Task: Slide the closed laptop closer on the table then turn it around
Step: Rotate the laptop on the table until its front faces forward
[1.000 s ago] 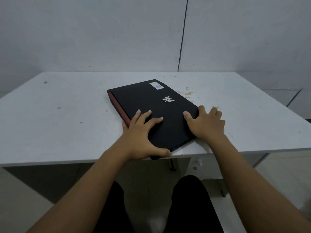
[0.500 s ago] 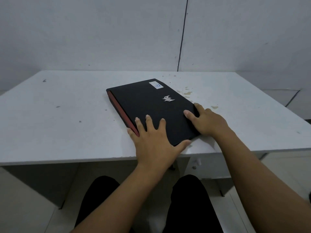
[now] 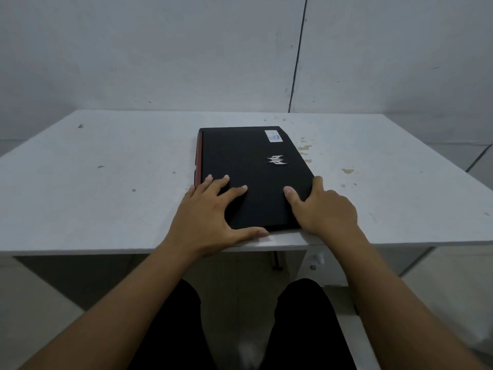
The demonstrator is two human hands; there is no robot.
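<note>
The closed black laptop (image 3: 248,166) lies on the white table (image 3: 106,182), its short side near the front edge and its red-trimmed back edge on the left. A silver logo and a white sticker mark its lid. My left hand (image 3: 210,217) grips the near left corner, fingers spread on the lid and thumb along the near edge. My right hand (image 3: 322,209) holds the near right corner, thumb on the lid and fingers wrapped down the right side.
Yellowish stains (image 3: 346,170) and small dark specks dot the table to the right of the laptop. A grey wall stands behind the table. My legs in black trousers (image 3: 301,329) are below the front edge.
The laptop has turned clockwise from a diagonal pose and now lies nearly square to the table's front edge. Both hands shifted along with its near corners.
</note>
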